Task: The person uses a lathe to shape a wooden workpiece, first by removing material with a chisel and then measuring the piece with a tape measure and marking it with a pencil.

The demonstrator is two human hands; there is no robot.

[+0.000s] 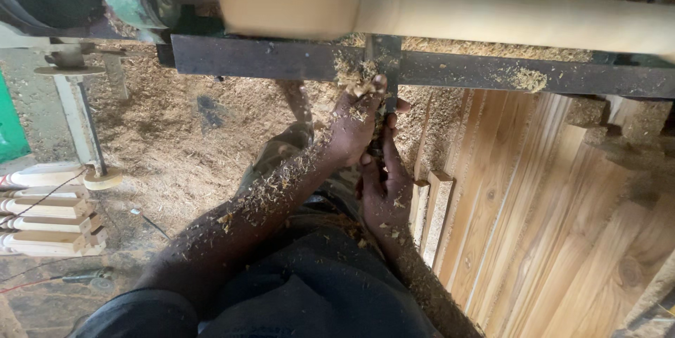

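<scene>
Leftmost, a stack of turned wooden legs (46, 222) lies on the shavings-covered floor (176, 134). Further right, the left hand (355, 124) reaches up to the dark metal tool rest (281, 58), fingers curled shut around a turning tool (388, 88) (mostly hidden by both hands). Above it spins the pale wooden workpiece (436, 4) on the lathe. The right hand (385, 187) grips the same tool lower down, fingers closed. Wooden planks (548, 211) lean at right.

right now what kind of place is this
Likely a woodturning workshop: a pale wooden spindle sits on a lathe, shavings cover the floor, and turned legs are stacked beside it.
</scene>
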